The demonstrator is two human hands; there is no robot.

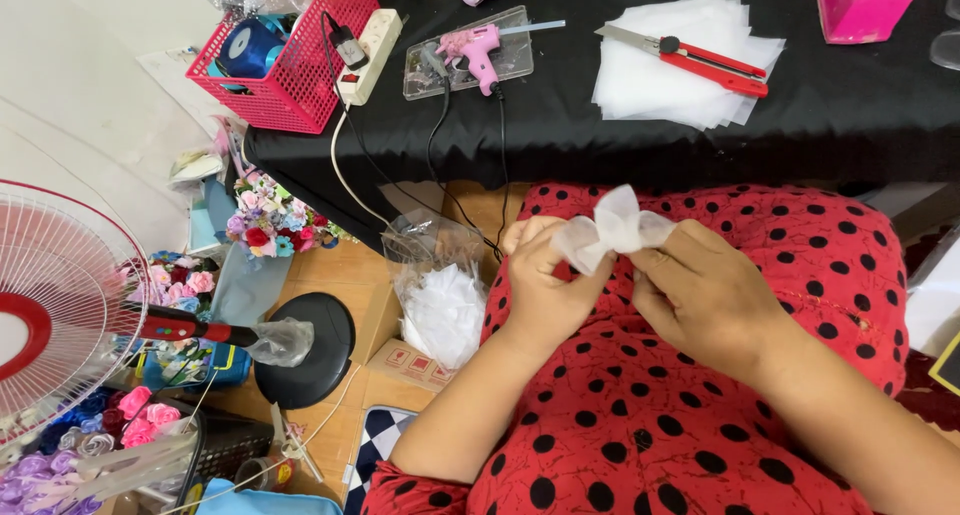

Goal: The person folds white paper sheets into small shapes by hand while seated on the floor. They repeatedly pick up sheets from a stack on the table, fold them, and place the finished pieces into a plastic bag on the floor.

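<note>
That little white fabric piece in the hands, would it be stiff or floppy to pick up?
Probably floppy: the white fabric piece bunches and folds between the left hand and right hand. Likely very light, since it looks thin and translucent.

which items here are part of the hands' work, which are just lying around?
In hand:
left hand
right hand
folded white fabric piece, pinched by both
stack of white fabric squares, same material it seems

Lying about:
pink glue gun on its clear tray
red utility knife
red basket
power strip
fan
artificial flowers
</note>
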